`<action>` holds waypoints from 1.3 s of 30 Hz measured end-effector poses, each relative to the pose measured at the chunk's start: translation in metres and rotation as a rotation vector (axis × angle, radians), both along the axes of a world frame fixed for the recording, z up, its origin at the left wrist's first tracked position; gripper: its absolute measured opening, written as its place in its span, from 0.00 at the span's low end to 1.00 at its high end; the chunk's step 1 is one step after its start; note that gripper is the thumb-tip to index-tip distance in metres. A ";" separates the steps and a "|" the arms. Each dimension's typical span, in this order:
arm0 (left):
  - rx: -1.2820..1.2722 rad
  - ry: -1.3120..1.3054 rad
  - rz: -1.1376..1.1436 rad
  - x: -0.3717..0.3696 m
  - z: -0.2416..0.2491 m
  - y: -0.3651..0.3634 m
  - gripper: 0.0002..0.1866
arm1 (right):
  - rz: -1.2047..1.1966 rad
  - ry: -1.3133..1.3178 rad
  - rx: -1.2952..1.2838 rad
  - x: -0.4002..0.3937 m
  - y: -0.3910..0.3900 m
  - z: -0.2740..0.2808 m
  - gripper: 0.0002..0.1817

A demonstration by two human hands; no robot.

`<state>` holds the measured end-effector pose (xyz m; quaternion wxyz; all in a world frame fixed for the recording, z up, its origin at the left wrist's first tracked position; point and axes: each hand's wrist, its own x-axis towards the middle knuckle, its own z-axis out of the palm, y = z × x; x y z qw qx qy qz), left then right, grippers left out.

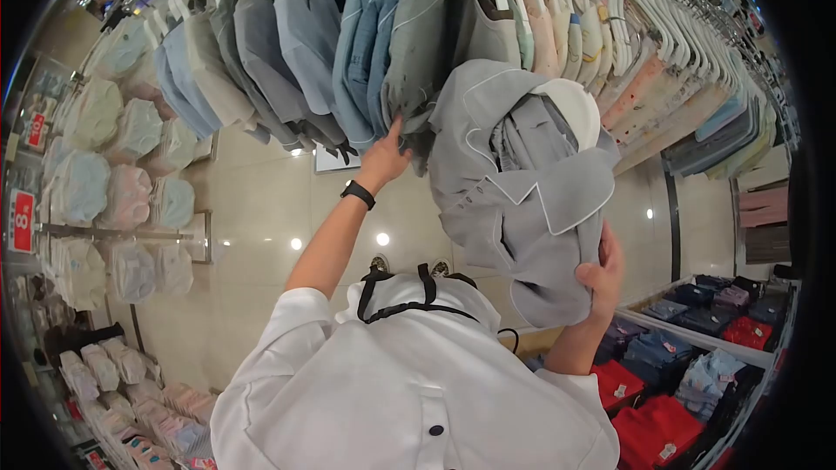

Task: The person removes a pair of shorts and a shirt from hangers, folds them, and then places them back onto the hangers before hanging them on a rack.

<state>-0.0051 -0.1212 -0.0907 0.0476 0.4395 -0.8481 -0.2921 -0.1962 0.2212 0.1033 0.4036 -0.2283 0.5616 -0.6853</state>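
My right hand (603,277) is closed on a grey garment with white piping (496,200), thumb in front. The garment hangs bunched, and a white hanger (575,113) shows at its collar. My left hand (387,157), below a black wristwatch, reaches up to the lower edge of a dark grey garment (418,48) on the rack. Its index finger is stretched out against the cloth; the other fingers are partly curled.
Clothes on white hangers (300,43) line the rack ahead, continuing right with light printed ones (653,96). Packaged items (84,187) hang at the left. Folded clothes (657,426) fill bins at lower right. Pale floor tiles (252,200) lie below.
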 end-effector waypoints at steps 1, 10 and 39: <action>-0.003 -0.002 0.012 0.000 -0.009 -0.001 0.47 | 0.012 -0.002 -0.003 0.000 0.000 -0.003 0.47; 0.021 0.211 0.283 -0.004 -0.040 -0.002 0.56 | -0.088 0.090 0.041 0.022 0.007 0.004 0.47; 0.049 0.704 0.836 0.007 -0.062 0.019 0.15 | -0.078 0.098 0.022 0.031 -0.017 0.012 0.48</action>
